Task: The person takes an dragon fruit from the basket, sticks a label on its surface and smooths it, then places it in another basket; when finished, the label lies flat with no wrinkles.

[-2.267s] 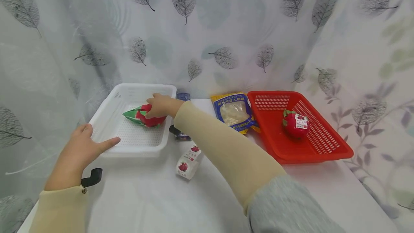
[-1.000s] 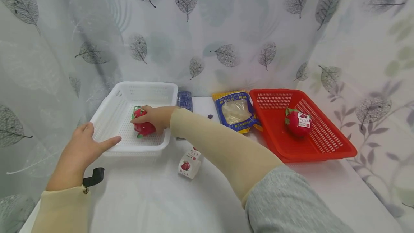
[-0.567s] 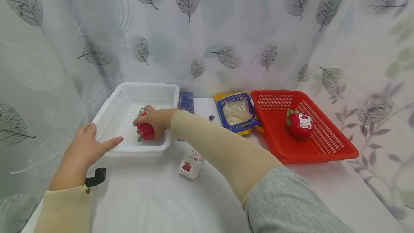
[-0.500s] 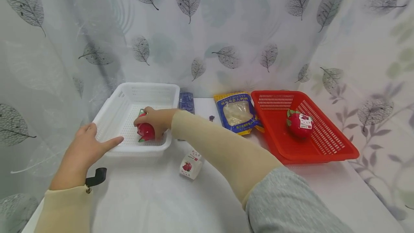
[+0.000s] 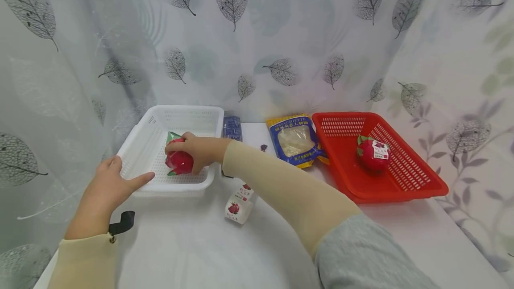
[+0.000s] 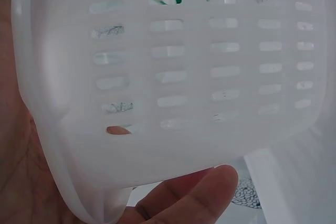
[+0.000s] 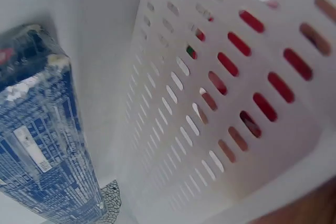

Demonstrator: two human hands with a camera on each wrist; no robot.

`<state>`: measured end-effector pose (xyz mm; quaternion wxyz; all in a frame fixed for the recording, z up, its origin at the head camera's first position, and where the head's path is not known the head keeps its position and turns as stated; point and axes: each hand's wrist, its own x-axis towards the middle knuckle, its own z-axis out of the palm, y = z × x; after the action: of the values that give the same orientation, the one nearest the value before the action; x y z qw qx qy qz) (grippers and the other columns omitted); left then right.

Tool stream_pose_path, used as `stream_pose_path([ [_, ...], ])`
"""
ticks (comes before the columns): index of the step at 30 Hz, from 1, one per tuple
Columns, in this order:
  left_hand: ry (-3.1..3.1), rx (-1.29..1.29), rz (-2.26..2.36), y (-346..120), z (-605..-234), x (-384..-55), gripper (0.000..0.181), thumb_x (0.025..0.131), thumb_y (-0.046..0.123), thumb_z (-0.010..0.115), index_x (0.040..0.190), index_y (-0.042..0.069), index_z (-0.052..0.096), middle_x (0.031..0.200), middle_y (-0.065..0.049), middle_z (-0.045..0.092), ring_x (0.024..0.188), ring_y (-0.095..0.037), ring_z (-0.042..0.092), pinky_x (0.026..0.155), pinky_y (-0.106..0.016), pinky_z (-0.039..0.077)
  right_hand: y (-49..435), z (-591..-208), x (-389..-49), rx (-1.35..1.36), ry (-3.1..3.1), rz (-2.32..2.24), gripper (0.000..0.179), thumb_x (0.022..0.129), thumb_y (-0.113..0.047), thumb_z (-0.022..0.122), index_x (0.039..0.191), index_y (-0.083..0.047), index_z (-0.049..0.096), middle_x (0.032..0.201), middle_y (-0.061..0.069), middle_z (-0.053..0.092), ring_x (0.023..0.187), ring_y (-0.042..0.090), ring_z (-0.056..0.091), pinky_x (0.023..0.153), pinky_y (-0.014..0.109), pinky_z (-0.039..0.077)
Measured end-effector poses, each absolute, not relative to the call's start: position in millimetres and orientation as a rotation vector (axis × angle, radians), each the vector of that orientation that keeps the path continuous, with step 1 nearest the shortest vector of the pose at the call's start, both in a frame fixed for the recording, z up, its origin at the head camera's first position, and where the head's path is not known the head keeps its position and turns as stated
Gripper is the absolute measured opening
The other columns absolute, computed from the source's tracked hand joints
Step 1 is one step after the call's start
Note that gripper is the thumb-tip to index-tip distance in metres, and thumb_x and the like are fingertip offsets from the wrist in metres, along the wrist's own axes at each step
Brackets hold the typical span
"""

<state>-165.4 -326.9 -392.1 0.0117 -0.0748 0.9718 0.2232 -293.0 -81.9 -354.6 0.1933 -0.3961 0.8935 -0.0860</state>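
A white plastic basket (image 5: pixel 134 146) stands at the left of the table. My left hand (image 5: pixel 106 191) holds its near left corner, thumb along the front rim; the left wrist view shows fingers (image 6: pixel 202 195) reaching round its wall. Inside the basket, my right hand (image 5: pixel 201 150) grips a red dragon fruit (image 5: pixel 179 163) with green tips. The fingers hide part of it. Beyond the fruit, a green and whitish piece (image 5: pixel 173 137) shows; its kind is unclear. Through the slots in the right wrist view, red skin of the dragon fruit (image 7: pixel 265 107) is visible.
A red basket (image 5: pixel 345 182) at right holds another dragon fruit (image 5: pixel 373 154) with a white label. Between the baskets lie a yellow and blue orecchiette packet (image 5: pixel 295 139), a blue packet (image 5: pixel 232 128) and a roll of dragon fruit stickers (image 5: pixel 238 209). A leaf-print curtain (image 5: pixel 257 35) stands behind.
The right hand has turned the dragon fruit: its green pointed end faced left earlier and now lies at the far side. The left hand keeps its place on the basket corner.
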Motion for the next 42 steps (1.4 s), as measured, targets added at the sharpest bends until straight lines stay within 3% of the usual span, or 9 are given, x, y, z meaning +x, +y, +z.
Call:
stream_pose_path([
  [12,3.002,-0.239,0.665,-324.5,-393.3,-167.3,0.139,0.086,0.090,0.055,0.162,-0.015,0.006,0.161,-0.048,0.009,0.127,-0.067,0.040,0.100,-0.082,0.043,-57.4,-347.7,-268.3,-1.182,2.659,-0.441,0.094,0.084,-0.017,0.092,0.151,-0.056,0.040,0.169,0.001,0.024,0.144,0.021,0.044,0.098,0.027,0.061],
  [19,3.018,-0.269,0.672,-321.6,-394.1,-167.0,0.140,0.085,0.090,0.056,0.162,-0.015,0.006,0.160,-0.048,0.011,0.127,-0.067,0.038,0.101,-0.083,0.043,-35.2,-341.3,-258.9,-1.197,2.760,-0.604,0.095,0.083,-0.020,0.094,0.154,-0.051,0.040,0.172,0.001,0.021,0.154,0.022,0.034,0.098,0.031,0.062],
  [31,3.031,-0.255,0.677,-325.8,-393.9,-167.2,0.140,0.086,0.089,0.056,0.163,-0.014,0.003,0.164,-0.047,0.006,0.136,-0.071,0.032,0.105,-0.082,0.037,18.1,-319.8,-234.3,-1.217,2.934,-0.802,0.090,0.083,-0.022,0.093,0.154,-0.045,0.042,0.174,0.002,0.016,0.155,0.026,0.033,0.102,0.040,0.062],
  [42,2.981,-0.222,0.710,-329.7,-392.4,-166.7,0.139,0.088,0.089,0.054,0.163,-0.013,-0.004,0.166,-0.046,-0.005,0.142,-0.074,0.021,0.107,-0.085,0.032,66.8,-317.1,-214.3,-1.200,2.948,-1.093,0.087,0.082,-0.015,0.093,0.151,-0.040,0.047,0.173,0.004,0.019,0.157,0.030,0.033,0.100,0.045,0.062],
])
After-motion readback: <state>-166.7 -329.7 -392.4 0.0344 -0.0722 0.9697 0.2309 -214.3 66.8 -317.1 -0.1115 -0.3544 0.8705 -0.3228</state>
